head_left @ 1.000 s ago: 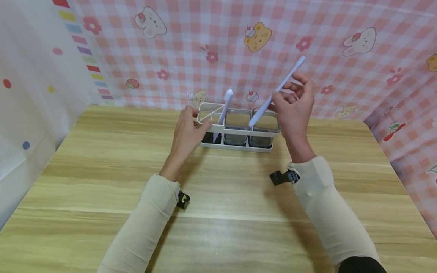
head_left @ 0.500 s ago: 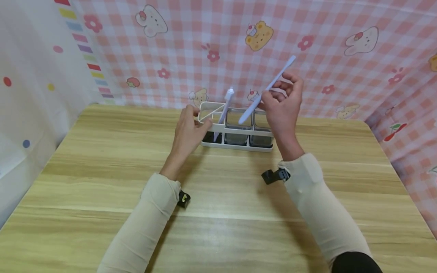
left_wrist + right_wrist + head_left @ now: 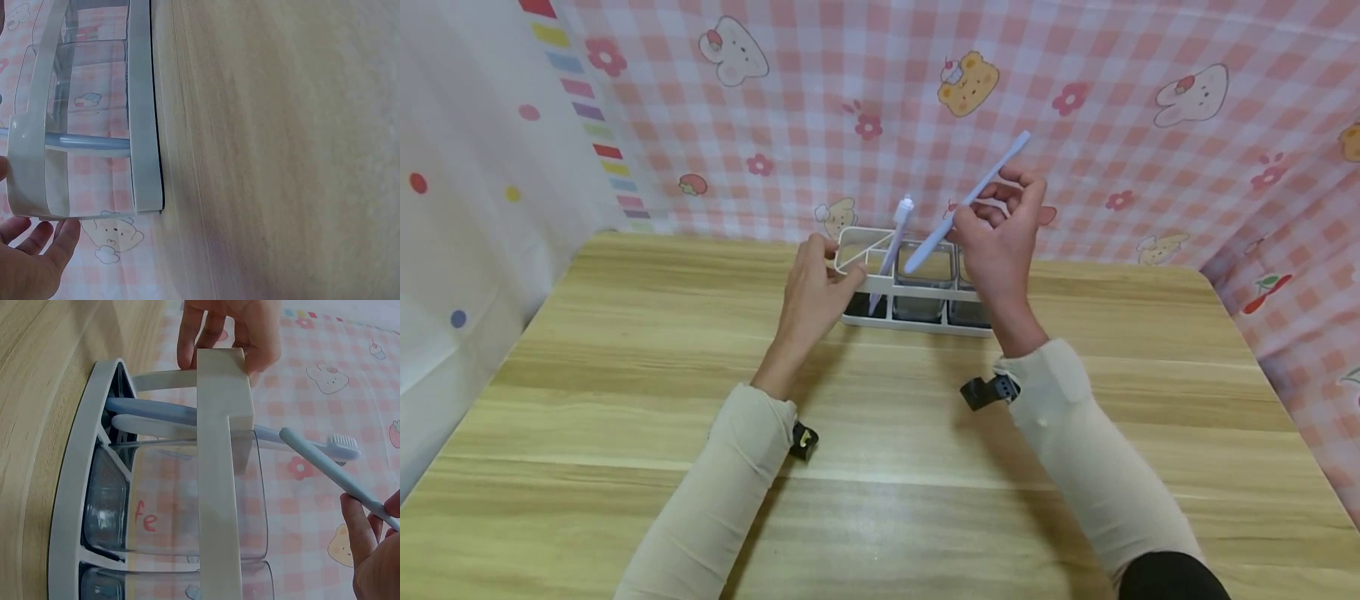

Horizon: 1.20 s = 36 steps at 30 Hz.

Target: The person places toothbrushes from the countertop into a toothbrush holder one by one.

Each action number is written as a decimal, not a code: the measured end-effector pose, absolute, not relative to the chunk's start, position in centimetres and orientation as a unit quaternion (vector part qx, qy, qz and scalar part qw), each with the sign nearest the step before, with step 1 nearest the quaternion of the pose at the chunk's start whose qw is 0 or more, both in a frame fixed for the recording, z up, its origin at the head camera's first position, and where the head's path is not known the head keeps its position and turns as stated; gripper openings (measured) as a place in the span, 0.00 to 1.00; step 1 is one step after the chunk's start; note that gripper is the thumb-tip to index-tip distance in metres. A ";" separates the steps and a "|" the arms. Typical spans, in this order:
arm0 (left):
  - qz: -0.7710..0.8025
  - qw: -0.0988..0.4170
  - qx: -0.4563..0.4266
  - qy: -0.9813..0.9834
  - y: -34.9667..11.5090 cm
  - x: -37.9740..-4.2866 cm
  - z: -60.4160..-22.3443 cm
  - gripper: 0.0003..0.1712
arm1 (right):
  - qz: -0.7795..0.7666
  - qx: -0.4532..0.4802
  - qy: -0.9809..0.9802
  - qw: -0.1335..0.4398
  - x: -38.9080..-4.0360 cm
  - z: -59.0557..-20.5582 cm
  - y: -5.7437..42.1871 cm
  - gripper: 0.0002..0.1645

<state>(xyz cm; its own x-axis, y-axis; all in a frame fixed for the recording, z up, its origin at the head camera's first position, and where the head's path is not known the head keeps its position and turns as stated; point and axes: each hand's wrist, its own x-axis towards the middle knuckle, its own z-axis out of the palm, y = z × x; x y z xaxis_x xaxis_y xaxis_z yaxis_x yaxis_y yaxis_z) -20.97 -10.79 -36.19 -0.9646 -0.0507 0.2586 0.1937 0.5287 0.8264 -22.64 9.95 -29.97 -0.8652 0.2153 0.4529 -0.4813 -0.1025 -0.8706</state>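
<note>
A white toothbrush holder (image 3: pixel 925 293) stands on the table with clear cups in its middle and right slots. My left hand (image 3: pixel 815 292) grips its left end, thumb at the front rim and fingers round the side. In my right hand (image 3: pixel 1003 242) a light blue toothbrush (image 3: pixel 936 243) is pinched between thumb and fingers. It slants, its handle end low over the middle cup (image 3: pixel 925 265) and its other end up to the right. A toothbrush (image 3: pixel 897 229) leans in the left section, bristles up; the right wrist view shows a blue handle (image 3: pixel 153 410) and a whitish handle (image 3: pixel 153 427) there.
The wood-grain table (image 3: pixel 865 500) reaches back to a pink checked cloth (image 3: pixel 820 100) hanging just behind the holder. A white dotted curtain (image 3: pixel 467 208) hangs on the left, and more checked cloth (image 3: pixel 1300 267) on the right.
My right hand has moved left with the toothbrush, bringing its lower end from the right cup to over the middle cup. My left hand keeps its grip on the holder.
</note>
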 end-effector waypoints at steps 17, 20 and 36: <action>-0.486 0.130 -0.046 -0.863 -10.7 -20.9 -36.6 0.27 | 0.710 0.119 -0.650 0.242 -22.6 -30.9 8.1 0.28; -0.488 0.126 -0.045 -0.862 -10.8 -20.9 -36.6 0.28 | 0.704 0.133 -0.652 0.248 -22.6 -31.2 7.8 0.28; -0.483 0.131 -0.044 -0.865 -10.9 -20.9 -36.2 0.27 | 0.643 0.169 -0.692 0.280 -22.6 -32.5 6.2 0.25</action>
